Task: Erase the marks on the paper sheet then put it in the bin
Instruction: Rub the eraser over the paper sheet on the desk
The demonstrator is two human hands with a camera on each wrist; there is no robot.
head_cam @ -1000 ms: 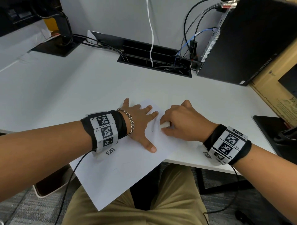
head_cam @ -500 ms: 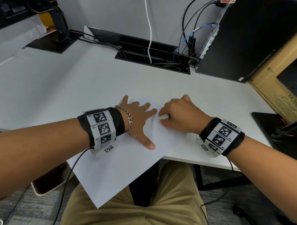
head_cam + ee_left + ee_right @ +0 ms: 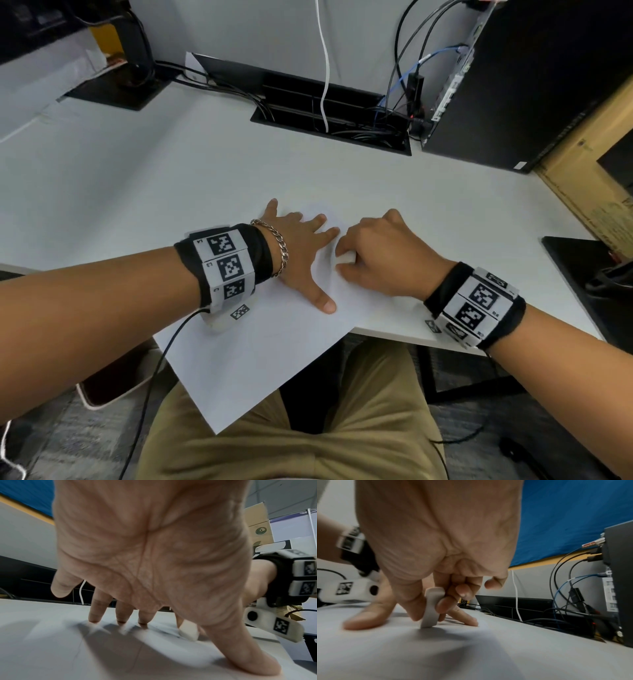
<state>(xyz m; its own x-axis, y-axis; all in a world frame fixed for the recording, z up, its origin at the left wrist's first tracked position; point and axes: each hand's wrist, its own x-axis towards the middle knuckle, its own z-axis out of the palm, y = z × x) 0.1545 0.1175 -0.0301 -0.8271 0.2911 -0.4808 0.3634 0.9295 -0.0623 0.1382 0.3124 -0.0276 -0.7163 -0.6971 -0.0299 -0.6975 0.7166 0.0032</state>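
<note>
A white paper sheet (image 3: 260,356) lies slanted on the white desk (image 3: 171,178), its near corner hanging over the front edge above my lap. My left hand (image 3: 301,253) presses flat on the sheet with fingers spread and thumb out. My right hand (image 3: 373,260) pinches a white eraser (image 3: 431,607) between thumb and fingers, its lower end touching the paper just right of my left fingertips. The same eraser (image 3: 188,631) sits on faint grey pencil marks (image 3: 164,631) in the left wrist view. No bin is in view.
A black computer tower (image 3: 534,78) stands at the back right with cables running into an open cable tray (image 3: 335,116). A cardboard box (image 3: 589,185) and a black object (image 3: 589,274) sit at the right. A monitor base (image 3: 116,92) is at the back left.
Both hands stay on the sheet. The right hand with the eraser has shifted slightly left, closer to my left fingertips; the eraser now shows at its fingertips.
</note>
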